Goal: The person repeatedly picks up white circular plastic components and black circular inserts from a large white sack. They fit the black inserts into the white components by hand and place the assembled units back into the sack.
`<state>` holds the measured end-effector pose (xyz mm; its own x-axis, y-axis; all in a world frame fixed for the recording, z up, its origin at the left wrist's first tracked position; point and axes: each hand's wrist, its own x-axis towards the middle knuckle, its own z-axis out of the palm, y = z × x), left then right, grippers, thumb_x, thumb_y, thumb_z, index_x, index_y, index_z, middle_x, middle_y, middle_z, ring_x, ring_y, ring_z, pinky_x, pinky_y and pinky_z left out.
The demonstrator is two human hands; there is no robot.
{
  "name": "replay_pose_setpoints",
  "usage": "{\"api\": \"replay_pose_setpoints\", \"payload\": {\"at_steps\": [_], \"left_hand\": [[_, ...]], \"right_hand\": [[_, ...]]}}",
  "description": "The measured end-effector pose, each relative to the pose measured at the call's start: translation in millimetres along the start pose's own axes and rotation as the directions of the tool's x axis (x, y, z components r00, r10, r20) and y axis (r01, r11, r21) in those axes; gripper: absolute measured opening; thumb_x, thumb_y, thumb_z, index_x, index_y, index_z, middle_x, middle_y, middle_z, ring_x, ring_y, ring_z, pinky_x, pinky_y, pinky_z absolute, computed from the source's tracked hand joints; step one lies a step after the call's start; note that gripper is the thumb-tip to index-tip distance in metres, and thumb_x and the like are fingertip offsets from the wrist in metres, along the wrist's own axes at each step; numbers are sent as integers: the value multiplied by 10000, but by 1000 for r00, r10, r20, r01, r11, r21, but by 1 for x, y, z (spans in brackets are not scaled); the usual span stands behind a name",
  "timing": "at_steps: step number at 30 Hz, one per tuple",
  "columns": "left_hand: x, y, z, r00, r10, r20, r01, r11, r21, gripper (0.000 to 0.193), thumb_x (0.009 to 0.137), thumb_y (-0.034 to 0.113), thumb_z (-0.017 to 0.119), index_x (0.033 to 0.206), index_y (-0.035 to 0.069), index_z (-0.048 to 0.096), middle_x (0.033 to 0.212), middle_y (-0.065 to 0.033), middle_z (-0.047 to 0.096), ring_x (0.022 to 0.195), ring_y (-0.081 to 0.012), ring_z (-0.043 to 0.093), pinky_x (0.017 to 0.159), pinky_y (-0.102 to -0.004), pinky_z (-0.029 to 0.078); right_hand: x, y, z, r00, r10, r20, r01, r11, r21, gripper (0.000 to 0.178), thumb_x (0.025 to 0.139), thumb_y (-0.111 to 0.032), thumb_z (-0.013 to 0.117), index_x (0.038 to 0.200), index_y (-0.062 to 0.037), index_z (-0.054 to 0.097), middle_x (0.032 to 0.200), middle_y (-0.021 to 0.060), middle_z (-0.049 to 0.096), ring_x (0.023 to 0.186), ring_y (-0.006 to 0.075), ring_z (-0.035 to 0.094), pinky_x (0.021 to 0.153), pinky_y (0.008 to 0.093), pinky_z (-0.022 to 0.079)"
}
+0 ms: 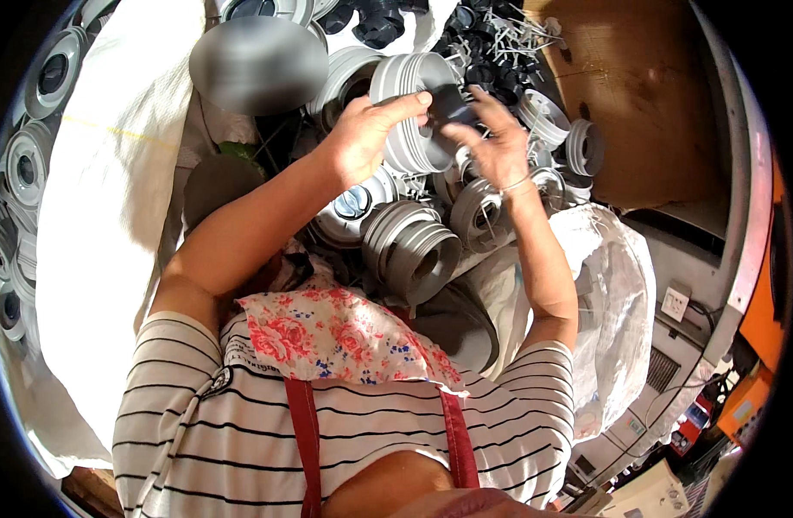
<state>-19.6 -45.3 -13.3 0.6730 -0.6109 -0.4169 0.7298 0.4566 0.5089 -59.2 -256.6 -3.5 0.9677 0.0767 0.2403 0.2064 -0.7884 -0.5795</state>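
Note:
My left hand point(362, 136) is closed on a round grey plastic part with ribbed rings point(407, 121), its thumb and finger at the rim. A black plastic piece point(451, 104) sits against the right side of that part. My right hand point(498, 145) has its fingers curled at the black piece, somewhat smeared by motion. Below my hands lie more grey ringed parts point(422, 259). A grey disc with a blue-grey knob in its centre point(353, 204) is below my left wrist.
Black plastic pieces and thin white sticks point(509, 43) lie in a heap beyond my hands. A brown board point(643, 104) lies at the right. A large white woven sack point(111, 173) stands at the left, with grey discs point(27, 168) past it. Another white sack point(617, 319) is near my right arm.

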Motion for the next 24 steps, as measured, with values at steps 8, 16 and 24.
{"api": "replay_pose_setpoints", "payload": {"at_steps": [8, 16, 24], "left_hand": [[-20, -12, 0, 953, 42, 300, -83, 988, 128, 351, 886, 209, 650, 1157, -4, 583, 1051, -52, 622, 968, -110, 573, 827, -279, 475], [-22, 1, -3, 884, -157, 440, 95, 983, 160, 409, 878, 232, 657, 1182, -19, 550, 1076, -73, 613, 959, -140, 603, 792, -296, 532], [-22, -14, -2, 916, 107, 386, -240, 918, 314, 434, 851, 185, 691, 1210, -5, 537, 1044, -57, 616, 931, -133, 589, 812, -283, 489]], "right_hand": [[-14, -80, -29, 960, 208, 190, -174, 968, -178, 725, 617, -194, 826, 1232, -21, 485, 1057, 172, 513, 919, 300, 547, 829, 386, 470], [-31, -87, -37, 937, -139, 321, 249, 910, -331, 721, 592, -173, 816, 1217, -31, 485, 1146, 181, 485, 1054, 362, 463, 920, 423, 427], [-24, -52, -30, 474, 644, 600, -878, 289, 382, 606, 828, -501, 652, 1010, 74, 601, 793, 174, 649, 634, 182, 643, 504, 303, 509]]}}
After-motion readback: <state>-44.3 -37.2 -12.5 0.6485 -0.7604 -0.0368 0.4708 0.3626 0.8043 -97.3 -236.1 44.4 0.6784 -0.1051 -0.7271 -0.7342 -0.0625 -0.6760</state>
